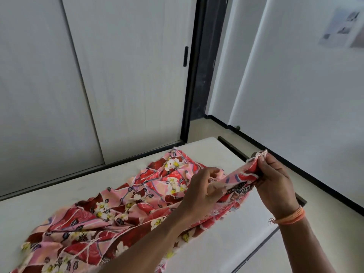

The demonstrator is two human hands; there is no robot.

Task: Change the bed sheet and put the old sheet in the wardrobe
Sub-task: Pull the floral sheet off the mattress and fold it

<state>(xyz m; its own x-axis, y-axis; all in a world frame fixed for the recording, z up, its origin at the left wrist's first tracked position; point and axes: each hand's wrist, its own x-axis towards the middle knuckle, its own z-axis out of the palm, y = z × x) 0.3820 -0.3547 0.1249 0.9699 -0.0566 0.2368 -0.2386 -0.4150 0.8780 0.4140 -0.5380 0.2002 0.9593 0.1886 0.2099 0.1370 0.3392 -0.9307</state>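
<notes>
A pink and red floral bed sheet (122,209) lies crumpled across the bare white mattress (226,239). My right hand (273,182) pinches a frayed corner of the sheet and lifts it above the mattress. My left hand (201,191) grips the same edge a short way along, fingers curled round the cloth. The stretch of sheet between both hands hangs taut. The wardrobe (98,79) stands behind the bed with its white sliding doors closed.
A dark gap (204,75) shows beside the wardrobe's right door edge. A white wall (295,85) with a poster (342,26) runs along the right. A strip of floor (325,198) lies between bed and wall.
</notes>
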